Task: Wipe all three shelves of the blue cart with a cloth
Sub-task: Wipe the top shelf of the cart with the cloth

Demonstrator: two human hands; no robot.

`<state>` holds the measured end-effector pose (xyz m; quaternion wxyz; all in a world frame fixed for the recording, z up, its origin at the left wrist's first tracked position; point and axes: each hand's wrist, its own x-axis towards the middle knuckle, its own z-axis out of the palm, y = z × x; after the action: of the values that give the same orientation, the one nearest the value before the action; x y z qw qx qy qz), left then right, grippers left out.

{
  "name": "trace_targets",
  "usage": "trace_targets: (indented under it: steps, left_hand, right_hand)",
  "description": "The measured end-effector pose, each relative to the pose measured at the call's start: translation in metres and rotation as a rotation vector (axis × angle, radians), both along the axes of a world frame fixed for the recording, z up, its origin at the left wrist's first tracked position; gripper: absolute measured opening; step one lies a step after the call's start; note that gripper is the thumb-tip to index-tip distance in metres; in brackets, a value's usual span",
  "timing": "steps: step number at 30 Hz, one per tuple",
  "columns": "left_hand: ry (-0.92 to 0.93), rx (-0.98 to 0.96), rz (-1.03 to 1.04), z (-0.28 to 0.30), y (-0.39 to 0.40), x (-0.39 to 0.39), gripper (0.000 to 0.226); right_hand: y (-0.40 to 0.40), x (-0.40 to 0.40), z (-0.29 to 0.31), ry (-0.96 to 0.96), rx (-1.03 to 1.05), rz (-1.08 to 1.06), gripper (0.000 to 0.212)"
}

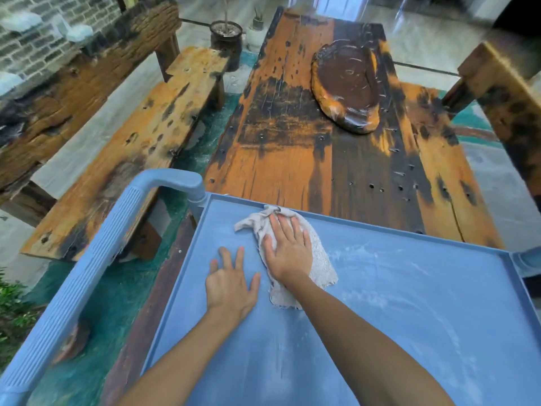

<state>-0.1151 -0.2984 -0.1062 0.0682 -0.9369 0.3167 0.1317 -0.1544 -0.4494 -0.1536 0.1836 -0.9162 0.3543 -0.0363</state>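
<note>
The blue cart's top shelf [409,317] fills the lower half of the head view, dusted with white powder streaks on its right side. A grey-white cloth [320,259] lies near the shelf's far left corner. My right hand [288,247] presses flat on the cloth with straight fingers. My left hand [229,282] rests flat on the bare shelf just left of the cloth, fingers spread. The lower shelves are hidden under the top one.
The cart's ribbed blue handle [87,265] runs along the left. Beyond the cart stands a long worn wooden table [292,142] with a dark wooden tray [347,86]. A wooden bench [131,142] sits at left, a chair [503,92] at right.
</note>
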Motion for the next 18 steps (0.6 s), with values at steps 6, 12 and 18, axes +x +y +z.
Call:
trace_targets:
  steps: [6, 12, 18]
  left_hand:
    - [0.117, 0.21, 0.196, 0.021, -0.051, -0.016, 0.079]
    - [0.189, 0.23, 0.31, 0.027, -0.067, -0.023, 0.075]
    - [0.133, 0.278, 0.194, 0.026, -0.085, -0.008, 0.061]
  right_hand:
    - [-0.051, -0.068, -0.001, 0.028, -0.006, -0.132, 0.064]
    - [-0.098, -0.131, 0.003, 0.078, 0.007, -0.327, 0.062]
    - [-0.141, -0.183, 0.011, 0.098, 0.054, -0.377, 0.062]
